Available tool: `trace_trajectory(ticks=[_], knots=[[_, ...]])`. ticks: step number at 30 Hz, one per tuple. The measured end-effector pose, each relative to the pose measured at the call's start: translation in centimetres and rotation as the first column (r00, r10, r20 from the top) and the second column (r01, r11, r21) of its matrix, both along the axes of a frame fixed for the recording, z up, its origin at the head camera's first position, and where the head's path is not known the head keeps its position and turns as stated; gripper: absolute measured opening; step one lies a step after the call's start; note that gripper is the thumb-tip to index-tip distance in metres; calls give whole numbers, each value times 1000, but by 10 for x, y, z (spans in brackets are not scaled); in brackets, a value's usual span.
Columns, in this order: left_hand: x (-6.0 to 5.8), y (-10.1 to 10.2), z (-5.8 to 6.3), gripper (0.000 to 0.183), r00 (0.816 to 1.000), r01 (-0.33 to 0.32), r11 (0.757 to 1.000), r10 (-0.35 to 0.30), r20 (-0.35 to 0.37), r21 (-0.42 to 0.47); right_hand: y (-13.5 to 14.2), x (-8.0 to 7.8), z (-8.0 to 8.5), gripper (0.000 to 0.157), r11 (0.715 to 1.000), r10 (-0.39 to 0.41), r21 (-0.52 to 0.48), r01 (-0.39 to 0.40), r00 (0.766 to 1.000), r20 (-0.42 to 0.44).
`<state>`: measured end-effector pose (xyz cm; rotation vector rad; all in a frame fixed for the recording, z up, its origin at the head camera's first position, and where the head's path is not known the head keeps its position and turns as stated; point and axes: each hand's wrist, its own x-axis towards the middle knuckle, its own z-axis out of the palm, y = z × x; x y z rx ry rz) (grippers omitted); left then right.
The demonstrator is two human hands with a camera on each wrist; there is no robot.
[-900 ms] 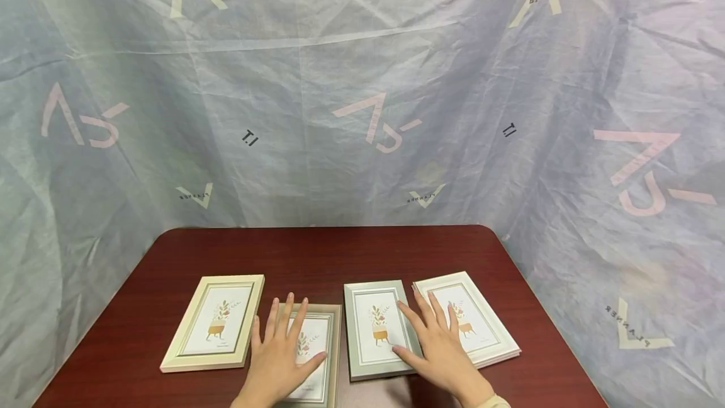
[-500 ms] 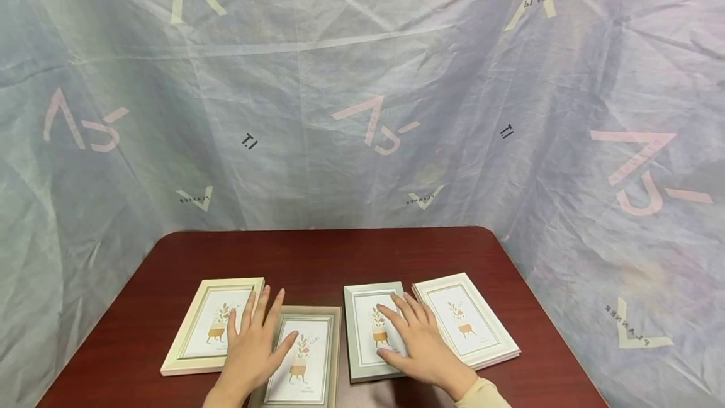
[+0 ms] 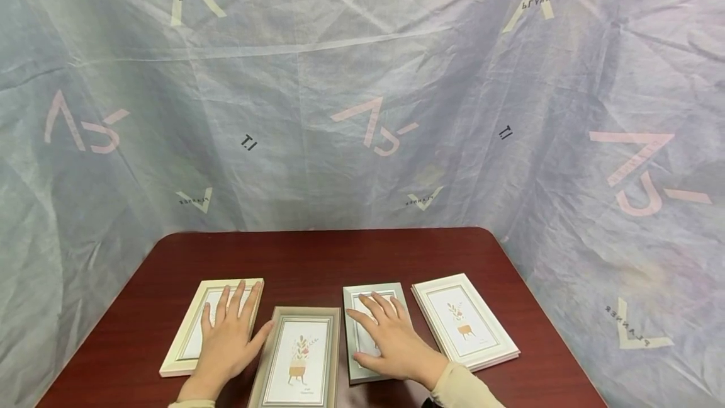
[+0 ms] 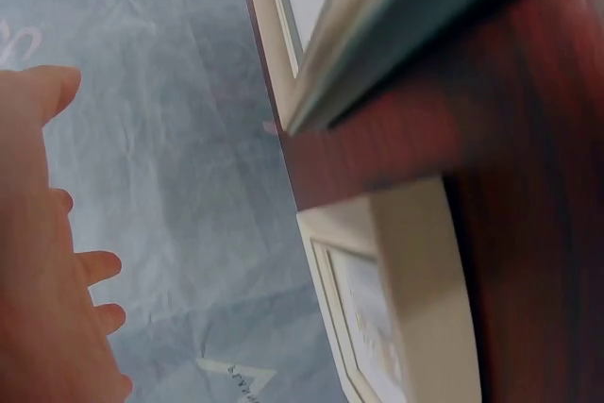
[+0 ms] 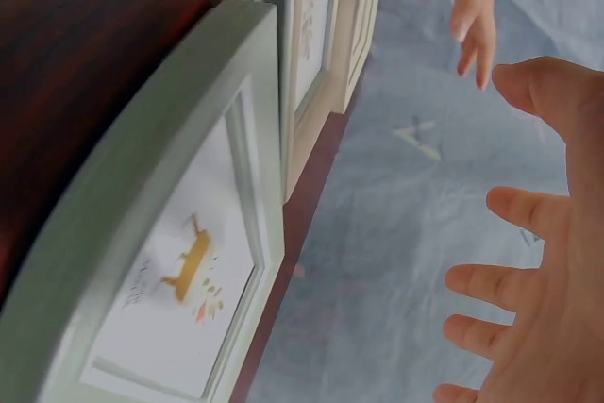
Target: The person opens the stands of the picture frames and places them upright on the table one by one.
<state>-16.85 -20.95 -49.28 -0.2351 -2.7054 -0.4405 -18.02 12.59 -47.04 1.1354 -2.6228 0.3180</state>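
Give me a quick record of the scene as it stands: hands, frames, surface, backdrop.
Left hand: fingers spread, above the cream frame, apart from it
Right hand: fingers spread, above the grey-green frame, apart from it
Held: nothing
Beige frame: between the cream and grey-green ones, bottom edge cut off in the head view
White frame: far right, set at an angle; layered edge suggests a stack
Surface: dark red table
Backdrop: grey cloth with printed letters

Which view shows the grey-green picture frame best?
The right wrist view: the grey-green frame is close, its drawing uncovered, though the frame is partly cut off. In the head view, the right hand blocks much of it; the left wrist doesn't show it.
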Motion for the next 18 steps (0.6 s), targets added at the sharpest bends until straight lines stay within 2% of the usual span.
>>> trace_trajectory(ticks=[15,18], knots=[[-14,-37,2,78,991,-27,1000,25,-133,-14,-34,-14,17,59,995,88,48,-88,996,20],[-14,-44,3,77,992,-34,999,32,-119,-14,-41,-18,19,59,993,86,76,-88,996,26]])
